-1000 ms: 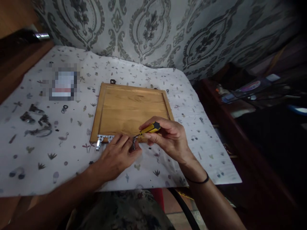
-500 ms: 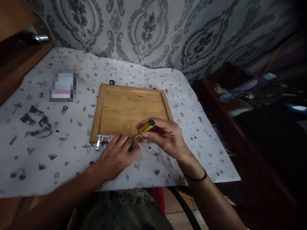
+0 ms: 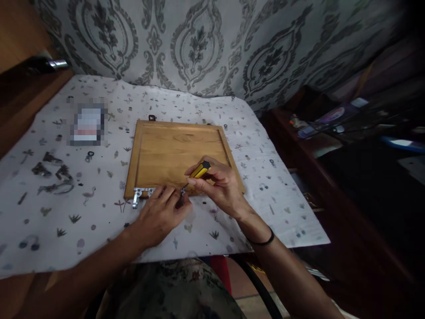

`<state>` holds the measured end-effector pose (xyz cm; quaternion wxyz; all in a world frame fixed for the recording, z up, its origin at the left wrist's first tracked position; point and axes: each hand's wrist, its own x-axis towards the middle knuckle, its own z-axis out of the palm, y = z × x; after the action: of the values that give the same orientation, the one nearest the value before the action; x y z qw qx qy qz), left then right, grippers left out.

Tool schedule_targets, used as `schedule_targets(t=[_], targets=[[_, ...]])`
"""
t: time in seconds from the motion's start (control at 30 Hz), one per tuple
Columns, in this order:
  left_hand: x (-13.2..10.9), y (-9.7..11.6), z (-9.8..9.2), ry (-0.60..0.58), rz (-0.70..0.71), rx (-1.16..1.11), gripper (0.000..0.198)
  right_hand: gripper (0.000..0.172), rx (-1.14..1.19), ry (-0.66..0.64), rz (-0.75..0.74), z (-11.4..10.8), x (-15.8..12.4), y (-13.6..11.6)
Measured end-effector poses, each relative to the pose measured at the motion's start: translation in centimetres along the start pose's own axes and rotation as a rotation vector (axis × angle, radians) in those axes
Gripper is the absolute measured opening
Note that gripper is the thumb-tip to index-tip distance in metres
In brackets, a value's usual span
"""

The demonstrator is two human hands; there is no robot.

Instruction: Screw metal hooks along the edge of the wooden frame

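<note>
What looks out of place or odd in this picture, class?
The blocky, pixelated patch left of the wooden panel looks odd: it hides the details of whatever lies there. Nearer, metal pieces lie loosely scattered; I see no spill.

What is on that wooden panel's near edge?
A shiny metal piece lies near its left corner. The left hand and right hand cover parts of the panel, so anything beneath them cannot be seen.
</note>
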<state>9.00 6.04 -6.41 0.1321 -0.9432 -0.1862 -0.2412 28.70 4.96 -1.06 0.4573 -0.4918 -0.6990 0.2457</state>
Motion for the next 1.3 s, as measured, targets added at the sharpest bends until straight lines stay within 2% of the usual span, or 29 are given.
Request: schedule_targets(t=[0.13, 0.23, 0.37, 0.47, 0.63, 0.7, 0.87, 0.97, 1.17, 1.3], targets=[[0.0, 0.0, 0.1, 0.011, 0.008, 0.003, 0.020, 0.038, -0.175, 0.140, -0.001, 0.7, -0.3, 0.0], [-0.1, 0.0, 0.0, 0.001, 0.009, -0.005, 0.019, 0.040, -0.161, 0.153, 0.027, 1.0, -0.4, 0.0], [-0.2, -0.1, 0.0, -0.021, 0.007, -0.012, 0.019, 0.034, 0.142, 0.048, 0.160, 0.8, -0.3, 0.0], [-0.2, -0.1, 0.1, -0.028, 0.001, -0.018, 0.022, 0.037, 0.372, -0.051, 0.236, 0.1, -0.1, 0.0], [-0.2, -0.1, 0.2, -0.013, 0.000, -0.030, 0.020, 0.036, 0.459, -0.231, 0.287, -0.9, -0.1, -0.2], [-0.1, -0.1, 0.2, -0.007, 0.002, -0.023, 0.018, 0.037, 0.401, -0.188, 0.257, -0.7, -0.2, 0.0], [0.0, 0.0, 0.1, -0.005, 0.000, 0.001, 0.019, 0.035, -0.030, 0.107, 0.028, 1.0, -0.2, 0.4], [0.0, 0.0, 0.1, -0.009, -0.004, 0.001, 0.020, 0.034, -0.087, 0.117, 0.003, 1.4, -0.2, 0.6], [-0.1, -0.1, 0.0, -0.022, 0.006, 0.017, 0.022, 0.035, -0.051, 0.107, 0.066, 1.0, -0.6, 0.9], [0.1, 0.0, -0.3, -0.040, -0.007, -0.008, 0.021, 0.035, -0.062, 0.106, 0.027, 1.0, -0.4, 0.7]])
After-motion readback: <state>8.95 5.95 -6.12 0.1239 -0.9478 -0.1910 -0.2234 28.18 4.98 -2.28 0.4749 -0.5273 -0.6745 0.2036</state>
